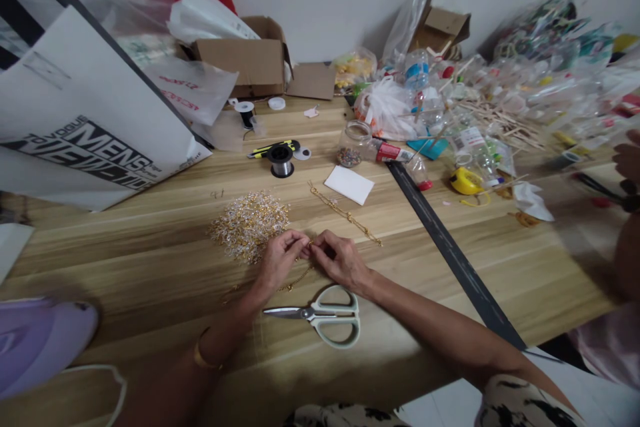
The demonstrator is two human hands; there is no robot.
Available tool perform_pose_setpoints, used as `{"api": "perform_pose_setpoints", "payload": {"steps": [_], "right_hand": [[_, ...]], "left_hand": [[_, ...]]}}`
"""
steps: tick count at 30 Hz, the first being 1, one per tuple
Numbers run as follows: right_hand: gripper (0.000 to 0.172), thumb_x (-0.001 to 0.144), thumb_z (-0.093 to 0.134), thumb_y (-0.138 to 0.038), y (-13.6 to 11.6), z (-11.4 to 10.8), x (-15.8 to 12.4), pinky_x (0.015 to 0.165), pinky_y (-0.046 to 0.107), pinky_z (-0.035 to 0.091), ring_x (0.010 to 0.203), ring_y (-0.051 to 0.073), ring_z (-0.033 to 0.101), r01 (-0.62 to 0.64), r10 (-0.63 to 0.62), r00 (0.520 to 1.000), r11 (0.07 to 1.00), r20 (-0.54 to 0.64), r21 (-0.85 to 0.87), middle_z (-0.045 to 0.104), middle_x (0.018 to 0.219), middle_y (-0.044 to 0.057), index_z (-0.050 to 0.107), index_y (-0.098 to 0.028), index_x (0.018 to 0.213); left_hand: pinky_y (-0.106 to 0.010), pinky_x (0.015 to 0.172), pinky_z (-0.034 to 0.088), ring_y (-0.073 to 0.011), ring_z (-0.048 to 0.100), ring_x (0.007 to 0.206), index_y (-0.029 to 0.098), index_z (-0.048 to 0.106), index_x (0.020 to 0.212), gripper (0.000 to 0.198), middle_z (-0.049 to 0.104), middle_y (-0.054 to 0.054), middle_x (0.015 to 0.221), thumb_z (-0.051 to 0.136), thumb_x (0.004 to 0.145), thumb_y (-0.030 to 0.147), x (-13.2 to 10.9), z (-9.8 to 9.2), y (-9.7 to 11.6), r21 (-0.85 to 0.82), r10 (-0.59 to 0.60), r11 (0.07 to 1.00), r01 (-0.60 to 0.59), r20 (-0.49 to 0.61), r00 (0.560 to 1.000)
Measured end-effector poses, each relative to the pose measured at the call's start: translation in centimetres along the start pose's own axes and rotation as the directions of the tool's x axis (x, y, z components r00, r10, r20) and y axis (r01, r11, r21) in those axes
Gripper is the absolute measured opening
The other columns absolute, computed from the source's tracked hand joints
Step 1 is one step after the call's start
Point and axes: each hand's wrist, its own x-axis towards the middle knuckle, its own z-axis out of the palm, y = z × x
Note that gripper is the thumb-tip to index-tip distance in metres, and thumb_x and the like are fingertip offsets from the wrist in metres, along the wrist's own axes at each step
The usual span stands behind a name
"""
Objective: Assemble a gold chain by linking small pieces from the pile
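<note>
Taking the meeting fingertips as the centre of a clock, with twelve o'clock pointing away from the person, the work stood exactly at this centre, above the wooden table (pixel 440 300). The left hand (pixel 279 259) was pinching with thumb and forefinger, and the right hand (pixel 343 261) was pinching in the same manner against it; between them a small gold piece (pixel 311 243) showed only partly, so which fingertip carried more of it could not be told. Toward seven o'clock a thin gold chain (pixel 300 277) ran down from below the fingers, and whether it was joined to the piece was hidden. A second gold chain (pixel 345 213) lay between one and two o'clock, and the heap of small beads (pixel 250 221) spread between nine and ten o'clock, near the left hand. For such fine handling, it seemed best that one hand held firmly and the other made only small turns, because a hard pull could open or bend so thin a part. The loose chain needed to hang without twist, and to be kept away from the scissors (pixel 333 315) at six o'clock, where a link could catch in the handles. The left hand did well to keep above the heap's edge, since a careless touch could scatter the beads.
</note>
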Motion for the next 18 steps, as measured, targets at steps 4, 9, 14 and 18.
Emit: {"api": "perform_pose_setpoints", "payload": {"steps": [4,9,14,18], "right_hand": [[0.012,0.086,0.049,-0.026,0.08,0.03,0.01,0.053,0.018,0.039,0.053,0.009,0.051,0.002,-0.002,1.000,1.000,0.009,0.004,0.060,0.066,0.001,0.054,-0.016,0.082],[0.012,0.087,0.049,-0.027,0.12,0.07,0.03,0.051,0.018,0.038,0.053,0.009,0.051,-0.035,0.035,0.999,0.999,0.018,-0.008,0.060,0.064,0.000,0.053,-0.017,0.089],[0.015,0.087,0.048,-0.030,0.18,0.09,0.12,0.050,0.018,0.037,0.052,0.009,0.050,-0.021,0.021,1.000,1.000,0.021,-0.009,0.058,0.063,-0.001,0.053,-0.017,0.093],[0.015,0.087,0.048,-0.029,0.12,0.03,0.18,0.050,0.018,0.037,0.052,0.009,0.049,-0.025,0.025,0.999,1.000,0.033,-0.007,0.058,0.063,-0.001,0.053,-0.016,0.094]], "left_hand": [[-0.023,0.057,0.050,-0.0123,0.059,0.057,0.012,0.060,0.070,0.017,0.062,0.000,0.061,0.066,0.068,0.028,-0.06,-0.02,0.15,0.019,-0.001,1.000,0.001,-0.002,1.000],[-0.023,0.058,0.050,-0.0122,0.060,0.058,0.013,0.060,0.071,0.015,0.062,0.001,0.061,0.063,0.071,0.027,-0.09,0.01,0.21,0.039,0.014,0.999,-0.014,0.006,1.000],[-0.023,0.057,0.050,-0.0117,0.059,0.057,0.013,0.059,0.071,0.015,0.061,0.001,0.061,0.063,0.072,0.027,0.00,-0.02,0.02,0.036,0.019,0.999,-0.019,0.011,1.000],[-0.023,0.057,0.051,-0.0118,0.060,0.057,0.013,0.058,0.072,0.018,0.061,0.001,0.061,0.063,0.071,0.030,0.00,-0.06,-0.10,0.023,0.008,1.000,-0.009,0.013,1.000]]}}
